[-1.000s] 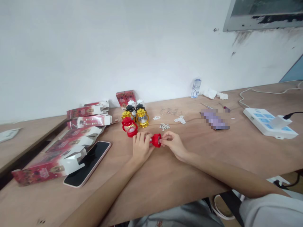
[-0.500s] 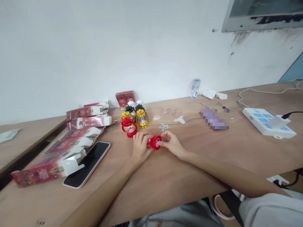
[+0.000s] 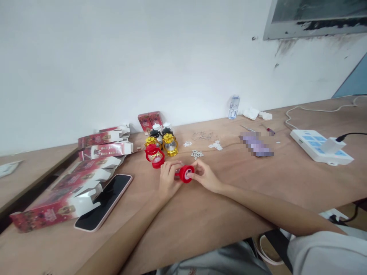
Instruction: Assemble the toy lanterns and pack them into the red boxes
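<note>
Both hands grip one little red lantern (image 3: 185, 173) lying sideways: left hand (image 3: 168, 178) holds its body, right hand (image 3: 205, 178) pinches the base. More lanterns (image 3: 160, 144) sit at 11 o'clock (phone (image 3: 103, 201) at 8) on the table (image 3: 229, 206).

A phone (image 3: 104, 201) lies beside red boxes (image 3: 103, 149), power strip (image 3: 318, 146) well apart

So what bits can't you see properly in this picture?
Head view:
The small red plastic lantern: the left hand hides its body, and the right hand covers the edge of its base.
The purple flat thing on the wooden table: blurred into squares.
The tiny pale round pieces: too small to identify.
The grey frame on the wall: cut by the top edge.
</note>
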`<action>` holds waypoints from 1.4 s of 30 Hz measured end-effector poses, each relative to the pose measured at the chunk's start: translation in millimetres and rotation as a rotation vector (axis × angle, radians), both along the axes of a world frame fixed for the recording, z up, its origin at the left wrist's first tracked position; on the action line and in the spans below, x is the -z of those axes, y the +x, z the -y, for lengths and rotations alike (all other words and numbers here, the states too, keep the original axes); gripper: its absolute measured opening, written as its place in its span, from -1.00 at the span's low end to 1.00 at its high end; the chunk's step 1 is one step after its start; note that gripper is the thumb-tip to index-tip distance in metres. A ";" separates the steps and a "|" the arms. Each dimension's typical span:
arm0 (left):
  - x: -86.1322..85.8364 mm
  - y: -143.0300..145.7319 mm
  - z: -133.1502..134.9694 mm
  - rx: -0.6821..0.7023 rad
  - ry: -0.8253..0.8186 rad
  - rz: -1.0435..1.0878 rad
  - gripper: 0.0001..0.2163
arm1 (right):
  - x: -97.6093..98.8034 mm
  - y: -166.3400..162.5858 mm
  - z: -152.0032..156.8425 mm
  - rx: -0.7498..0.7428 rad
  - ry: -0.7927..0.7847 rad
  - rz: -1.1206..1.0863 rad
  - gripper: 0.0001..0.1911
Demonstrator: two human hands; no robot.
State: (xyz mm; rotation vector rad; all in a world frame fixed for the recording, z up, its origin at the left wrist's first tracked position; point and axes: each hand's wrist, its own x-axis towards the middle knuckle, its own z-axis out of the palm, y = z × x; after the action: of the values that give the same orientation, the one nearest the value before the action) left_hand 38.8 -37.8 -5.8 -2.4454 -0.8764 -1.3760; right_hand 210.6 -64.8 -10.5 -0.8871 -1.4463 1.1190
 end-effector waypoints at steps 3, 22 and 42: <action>0.5 -1.3 0.0 0.007 -0.033 -0.006 -0.79 | -0.3 3.1 -1.3 -0.034 0.026 0.043 -0.69; -1.2 -0.9 5.9 0.036 -0.091 -0.011 -0.85 | -3.2 5.8 3.7 -0.094 0.038 0.105 -0.67; -4.1 1.9 10.6 0.053 -0.158 -0.058 -0.68 | 12.1 95.7 -69.0 0.573 0.426 1.287 -0.57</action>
State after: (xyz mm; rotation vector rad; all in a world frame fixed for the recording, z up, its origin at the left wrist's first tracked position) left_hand 40.7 -48.4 -1.8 -2.6297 -0.9472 -1.2916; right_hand 306.3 4.2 -22.6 -1.6666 -2.0677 -0.3475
